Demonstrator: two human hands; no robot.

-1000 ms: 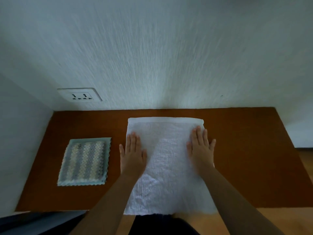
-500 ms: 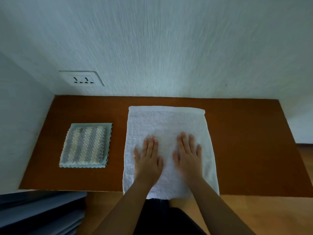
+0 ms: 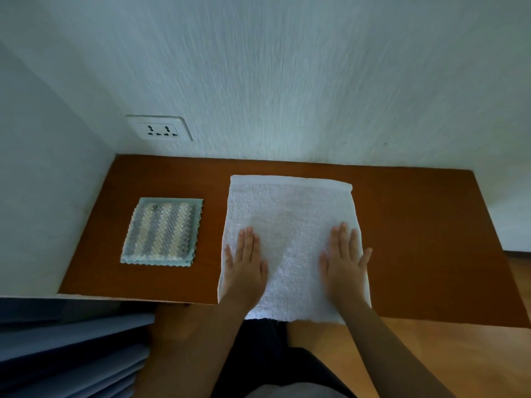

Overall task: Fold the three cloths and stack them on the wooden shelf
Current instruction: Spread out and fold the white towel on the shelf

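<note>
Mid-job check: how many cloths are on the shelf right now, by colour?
White cloth: 1, flat under the left hand and the right hand.
Grey-and-cream striped cloth: 1, folded; its pale blue edge may be a separate cloth, cannot tell.
Total: 2 seen on the wooden shelf.

Left hand (image 3: 244, 267) and right hand (image 3: 344, 261) are both flat, palms down, fingers straight, pointing forward, thumbs facing each other, 2 bare forearms angling inward.
</note>
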